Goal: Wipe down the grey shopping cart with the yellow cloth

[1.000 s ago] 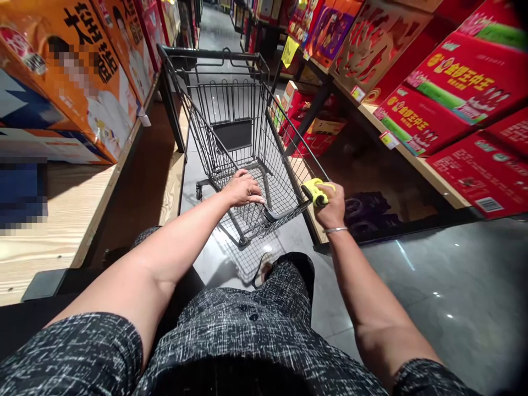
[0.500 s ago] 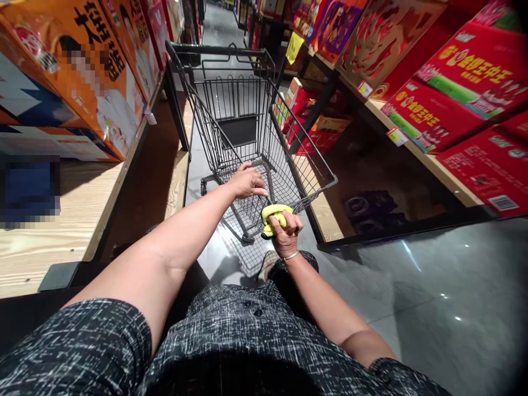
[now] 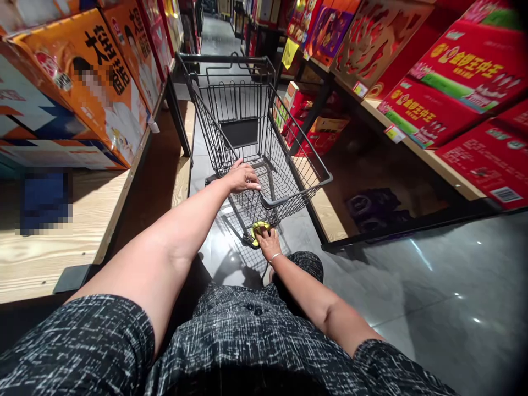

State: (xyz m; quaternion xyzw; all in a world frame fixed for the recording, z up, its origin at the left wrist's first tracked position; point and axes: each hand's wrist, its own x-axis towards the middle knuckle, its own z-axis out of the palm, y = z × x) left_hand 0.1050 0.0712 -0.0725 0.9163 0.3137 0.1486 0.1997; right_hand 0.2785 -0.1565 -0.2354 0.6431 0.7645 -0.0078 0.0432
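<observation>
Left hand (image 3: pixel 243 179) grips the near rim of the black wire shopping cart (image 3: pixel 237 132), fingers curled over it; at its 5 o'clock, right hand (image 3: pixel 269 245) pinches a bunched yellow cloth (image 3: pixel 259 227) against the cart's lower frame.

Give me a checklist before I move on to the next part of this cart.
1. Cloth in right hand: ok, pressed low on the frame of the cart.
2. Left hand steadying cart: ok, rests on the near rim.
3. Left fingers gripping firmly: cannot tell.
4. Wheels locked: cannot tell.
5. Gap to right shelf: cannot tell, looks close.
</observation>
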